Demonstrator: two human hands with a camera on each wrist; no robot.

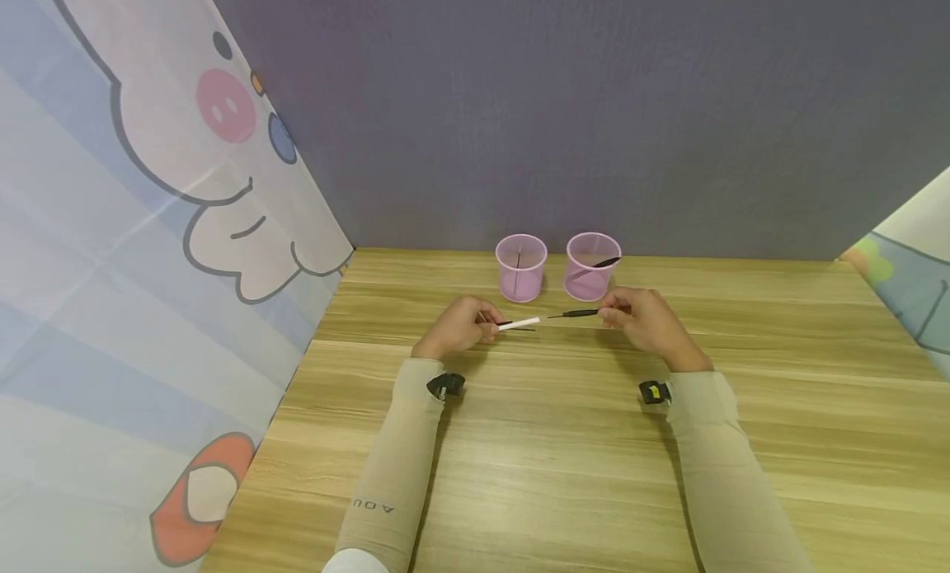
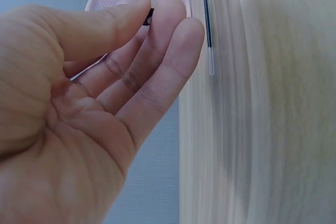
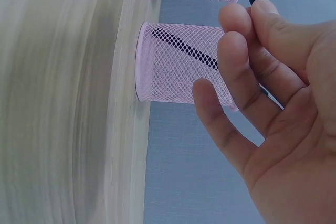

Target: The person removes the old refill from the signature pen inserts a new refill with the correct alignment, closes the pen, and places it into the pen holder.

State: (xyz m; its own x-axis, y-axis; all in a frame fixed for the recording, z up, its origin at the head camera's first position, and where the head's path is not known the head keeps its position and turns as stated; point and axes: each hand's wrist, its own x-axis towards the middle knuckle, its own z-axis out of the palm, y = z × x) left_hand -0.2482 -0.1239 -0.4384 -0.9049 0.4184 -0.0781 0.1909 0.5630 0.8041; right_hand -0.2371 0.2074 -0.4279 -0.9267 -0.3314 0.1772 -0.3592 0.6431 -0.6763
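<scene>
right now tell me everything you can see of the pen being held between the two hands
The pen is slim, with a white section at its left end and a black section at its right, joined by a thin dark middle. It looks like plastic. It lies roughly level, just above the wooden table, in front of two pink mesh cups. The left hand pinches the white end, the right hand pinches the black end. Whether the two sections are coming apart cannot be told.
</scene>
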